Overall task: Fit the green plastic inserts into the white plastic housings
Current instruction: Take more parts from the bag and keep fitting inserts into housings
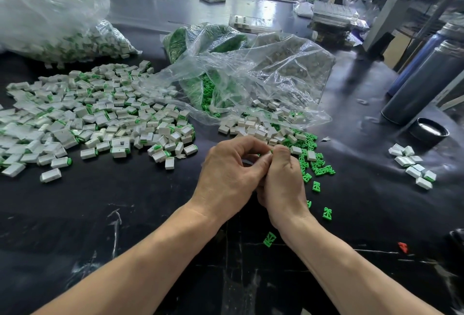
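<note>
head view: plastic bag behind housings

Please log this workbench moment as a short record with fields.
left hand: left hand curled, meeting the right over a part
right hand: right hand pinching something small; a green sliver shows
assembled pile: white housings with green inserts, left
loose green plastic inserts: right of hands
clear plastic bag: behind, spilling parts
surface: black table

table: black, scuffed
on it: white housings heap; loose green inserts; clear bags; dark cylinders
</note>
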Demonstrator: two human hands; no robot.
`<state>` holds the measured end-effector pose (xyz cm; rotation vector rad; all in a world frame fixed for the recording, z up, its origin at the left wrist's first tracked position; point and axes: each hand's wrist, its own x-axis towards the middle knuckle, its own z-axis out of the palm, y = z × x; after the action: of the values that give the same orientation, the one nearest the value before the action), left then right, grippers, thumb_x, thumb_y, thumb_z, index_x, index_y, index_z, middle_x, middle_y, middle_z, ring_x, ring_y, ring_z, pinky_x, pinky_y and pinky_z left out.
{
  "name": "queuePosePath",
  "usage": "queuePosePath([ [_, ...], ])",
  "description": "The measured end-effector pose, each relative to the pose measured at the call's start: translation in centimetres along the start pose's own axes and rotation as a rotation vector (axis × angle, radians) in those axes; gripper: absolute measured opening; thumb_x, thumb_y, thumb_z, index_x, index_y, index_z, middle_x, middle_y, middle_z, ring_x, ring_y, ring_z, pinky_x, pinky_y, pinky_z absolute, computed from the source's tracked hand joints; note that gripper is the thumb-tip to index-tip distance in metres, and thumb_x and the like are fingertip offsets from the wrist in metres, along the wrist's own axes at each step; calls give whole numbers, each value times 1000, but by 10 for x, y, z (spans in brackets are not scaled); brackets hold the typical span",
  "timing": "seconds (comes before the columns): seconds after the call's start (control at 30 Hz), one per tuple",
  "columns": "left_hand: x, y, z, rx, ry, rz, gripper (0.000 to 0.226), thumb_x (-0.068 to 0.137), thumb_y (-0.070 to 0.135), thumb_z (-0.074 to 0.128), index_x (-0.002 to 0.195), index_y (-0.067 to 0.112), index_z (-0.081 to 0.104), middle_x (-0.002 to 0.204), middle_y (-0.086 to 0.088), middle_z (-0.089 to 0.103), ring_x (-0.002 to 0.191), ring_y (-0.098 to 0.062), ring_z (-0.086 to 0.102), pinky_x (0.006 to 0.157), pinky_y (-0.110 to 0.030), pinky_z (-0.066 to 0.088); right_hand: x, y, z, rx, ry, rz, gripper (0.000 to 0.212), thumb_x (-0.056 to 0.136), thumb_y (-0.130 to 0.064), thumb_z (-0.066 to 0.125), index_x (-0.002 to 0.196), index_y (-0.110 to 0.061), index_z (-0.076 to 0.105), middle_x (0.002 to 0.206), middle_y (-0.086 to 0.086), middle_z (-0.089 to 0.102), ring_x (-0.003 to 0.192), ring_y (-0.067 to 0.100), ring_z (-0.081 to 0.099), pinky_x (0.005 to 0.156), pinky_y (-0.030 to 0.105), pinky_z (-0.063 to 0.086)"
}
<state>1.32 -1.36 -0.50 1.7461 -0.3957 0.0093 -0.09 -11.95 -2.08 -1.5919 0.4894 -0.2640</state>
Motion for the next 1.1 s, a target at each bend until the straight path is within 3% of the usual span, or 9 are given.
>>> queuePosePath([
  [0.17, 0, 0, 0, 9, 0, 3, 3, 91, 24, 77, 93, 25, 79, 84, 7, 78, 81, -9, 76, 78, -40, 63, 1, 2, 0, 3, 10, -2, 63, 85, -50, 31, 88, -12, 80, 71, 5, 73, 69, 23, 65, 70, 40, 49],
  [0.27, 0, 1, 0, 19, 5, 8, 3, 91, 24, 78, 93, 25, 79, 85, 8, 78, 81, -8, 75, 78, -40, 63, 2, 3, -1, 52, -24, 4, 64, 86, -51, 31, 92, -10, 80, 82, 8, 78, 79, 27, 73, 77, 42, 55],
  [0.4, 2, 2, 0, 37, 7, 3, 4, 89, 26, 79, 92, 27, 78, 85, 11, 77, 82, -5, 74, 79, -39, 62, 0, 3, -3, 168, -64, 38, 61, 103, -51, 36, 88, -9, 77, 53, -1, 59, 41, 12, 51, 44, 21, 37],
  [0.47, 3, 2, -1, 60, 22, 13, 6, 89, 26, 80, 93, 28, 77, 84, 14, 77, 82, -2, 73, 79, -35, 62, -1, 2, -6, 190, -87, 44, 65, 107, -56, 33, 85, -10, 74, 45, -3, 44, 33, 11, 36, 39, 18, 27],
  [0.57, 5, 2, -8, 107, 73, 62, 10, 90, 19, 78, 93, 28, 76, 83, 20, 75, 79, 3, 70, 76, -24, 59, 4, 0, -15, 26, -84, -114, 66, 102, -63, 34, 65, -22, 69, 47, -7, 45, 39, 11, 37, 50, 24, 29],
  [0.67, 10, -1, -15, 127, 107, 79, 13, 90, 15, 77, 92, 28, 76, 82, 22, 74, 76, 2, 68, 71, -17, 54, 9, -4, -26, -96, -56, -338, 36, 100, -53, 50, 82, -29, 71, 63, -3, 60, 51, 12, 48, 56, 33, 37],
  [0.8, 12, -3, -18, 135, 95, 95, 18, 89, 8, 77, 95, 24, 78, 83, 20, 75, 79, 6, 70, 74, -8, 50, 10, -7, -30, -190, -100, -505, 6, 93, -39, 67, 97, -39, 72, 73, -17, 67, 60, 3, 57, 64, 27, 44],
  [0.93, 12, -5, -19, 160, 85, 105, 18, 88, 6, 77, 97, 22, 80, 88, 16, 77, 85, 4, 72, 81, -17, 57, 9, -9, -30, -254, -110, -590, 15, 94, -18, 76, 95, -33, 75, 83, -18, 70, 73, 8, 67, 65, 25, 50],
  [1.1, 11, -5, -20, 173, 70, 83, 18, 88, 8, 77, 98, 23, 81, 88, 16, 77, 86, 2, 73, 85, -33, 61, 9, -13, -33, -408, -74, -727, 18, 89, -10, 79, 92, -27, 73, 83, -16, 68, 79, 3, 63, 66, 6, 42],
])
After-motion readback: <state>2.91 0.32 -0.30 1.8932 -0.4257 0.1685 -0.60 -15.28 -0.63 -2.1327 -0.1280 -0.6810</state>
